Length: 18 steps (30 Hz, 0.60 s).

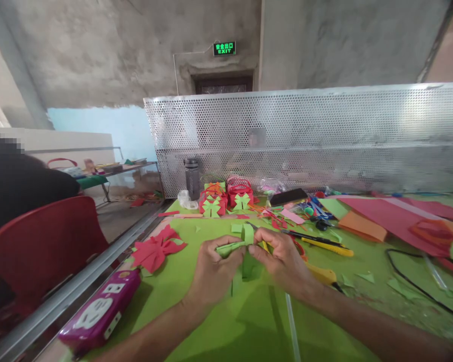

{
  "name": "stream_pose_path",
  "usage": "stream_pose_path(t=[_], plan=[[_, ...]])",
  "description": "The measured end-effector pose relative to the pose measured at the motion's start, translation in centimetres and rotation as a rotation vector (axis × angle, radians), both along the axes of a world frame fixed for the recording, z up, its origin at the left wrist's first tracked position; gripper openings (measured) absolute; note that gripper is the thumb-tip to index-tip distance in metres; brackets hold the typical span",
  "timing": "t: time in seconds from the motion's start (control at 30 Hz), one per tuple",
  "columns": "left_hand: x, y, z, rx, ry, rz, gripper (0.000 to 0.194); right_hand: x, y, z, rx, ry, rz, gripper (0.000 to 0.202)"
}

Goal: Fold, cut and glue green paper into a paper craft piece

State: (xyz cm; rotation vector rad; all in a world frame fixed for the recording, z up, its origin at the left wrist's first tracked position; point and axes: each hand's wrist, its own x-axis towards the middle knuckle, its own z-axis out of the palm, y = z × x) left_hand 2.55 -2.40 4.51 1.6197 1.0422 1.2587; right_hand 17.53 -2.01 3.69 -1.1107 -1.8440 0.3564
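Note:
My left hand (217,269) pinches a folded light-green paper strip (229,248) between thumb and fingers. At its other end, my right hand (277,256) grips the same strip, where it curls up into a small loop. Both hands are close together above the green tabletop (204,332). Beneath them hangs or lies more green paper, partly hidden by the fingers. Just past the right hand are a yellow-and-black utility knife (326,244) and a yellow-handled tool (320,274), half covered by the wrist.
Two red paper boxes with green bows (212,205) stand at the back beside a grey bottle (192,178). A red paper flower (157,250) and a purple power strip (101,311) lie left. Red paper sheets (392,221) and a black cable (403,274) lie right. A person sits at far left.

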Motion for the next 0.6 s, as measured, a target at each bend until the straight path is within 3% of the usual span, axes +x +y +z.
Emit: stream_pose_path(t=[0.6], plan=[[0.05, 0.03, 0.13, 0.009, 0.001, -0.007, 0.011, -0.13, -0.13, 0.08, -0.036, 0.029, 0.029, 0.017]])
